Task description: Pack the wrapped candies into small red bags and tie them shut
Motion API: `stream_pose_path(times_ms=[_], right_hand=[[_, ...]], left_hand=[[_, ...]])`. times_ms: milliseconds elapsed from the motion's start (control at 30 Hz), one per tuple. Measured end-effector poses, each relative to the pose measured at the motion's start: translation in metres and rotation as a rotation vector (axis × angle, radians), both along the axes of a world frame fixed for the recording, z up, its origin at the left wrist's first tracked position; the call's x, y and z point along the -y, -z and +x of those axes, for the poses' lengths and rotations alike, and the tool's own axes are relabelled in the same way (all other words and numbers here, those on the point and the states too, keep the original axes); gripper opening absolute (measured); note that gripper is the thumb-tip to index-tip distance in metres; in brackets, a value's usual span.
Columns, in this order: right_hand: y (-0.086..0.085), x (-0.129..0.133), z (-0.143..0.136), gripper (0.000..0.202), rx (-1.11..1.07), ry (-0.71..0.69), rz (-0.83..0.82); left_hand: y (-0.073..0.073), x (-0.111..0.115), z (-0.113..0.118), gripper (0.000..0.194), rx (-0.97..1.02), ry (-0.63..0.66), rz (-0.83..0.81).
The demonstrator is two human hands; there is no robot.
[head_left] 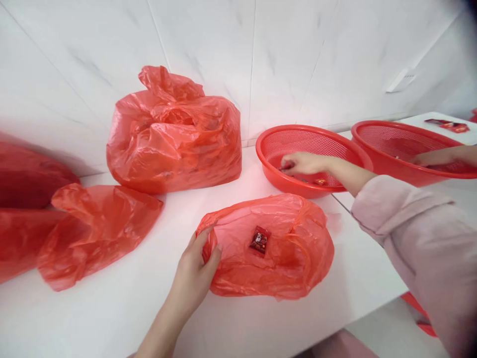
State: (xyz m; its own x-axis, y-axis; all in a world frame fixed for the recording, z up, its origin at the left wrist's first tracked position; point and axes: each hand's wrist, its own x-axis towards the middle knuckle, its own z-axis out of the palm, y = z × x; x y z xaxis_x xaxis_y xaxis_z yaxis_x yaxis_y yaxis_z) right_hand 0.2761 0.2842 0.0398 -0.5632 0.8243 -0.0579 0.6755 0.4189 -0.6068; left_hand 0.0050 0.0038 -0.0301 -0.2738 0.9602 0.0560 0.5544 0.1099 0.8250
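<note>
My left hand (197, 263) grips the left rim of a red plastic bag (313, 248) lying spread and open on the table, thumb inside and fingers outside. One small dark red wrapped packet (260, 240) rests inside it. My right hand (303, 163) reaches into a red mesh plastic basket (313, 190), its fingers curled down near the left inner wall. Something small and dark shows at those fingertips, too hidden to name. A few small wrapped pieces (319, 182) lie on the basket floor beneath my wrist.
A bulky, full red bag (175, 149) stands against the tiled wall. More red bags (100, 223) lie at the left. Another person's hand (434, 157) is inside a second red basket (413, 174) at the right. Red packaging (449, 125) lies behind it; a socket (401, 80) is on the wall.
</note>
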Motion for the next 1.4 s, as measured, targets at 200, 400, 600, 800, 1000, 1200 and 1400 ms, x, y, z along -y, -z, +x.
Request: stream_pose_path(times_ms=[200,400,600,800,1000,1200,1400], right_hand=[[-0.037,0.053,-0.028,0.027,-0.442,-0.062,-0.05],[-0.019,0.146,-0.07,0.024,-0.483,-0.187,0.069],[0.022,0.165,-0.088,0.025,-0.614,-0.102,-0.351],[0.041,0.155,-0.085,0.032,-0.688,-0.09,-0.658],[0.041,0.155,-0.086,0.038,-0.648,-0.099,-0.65],[0.051,0.159,-0.089,0.035,-0.401,-0.128,-0.31],[0.002,0.157,-0.065,0.031,-0.503,0.014,-0.055]], left_hand=[[-0.001,-0.002,-0.009,0.048,-0.028,-0.044,-0.008],[-0.009,-0.003,-0.013,0.048,-0.023,-0.121,-0.009],[-0.01,-0.004,-0.013,0.049,-0.013,-0.133,-0.025],[-0.006,-0.003,-0.014,0.049,-0.023,-0.129,-0.036],[-0.005,-0.002,-0.014,0.048,-0.033,-0.121,-0.043],[-0.006,-0.002,-0.014,0.047,-0.028,-0.112,-0.042],[-0.007,-0.004,-0.012,0.045,-0.029,-0.108,-0.039]])
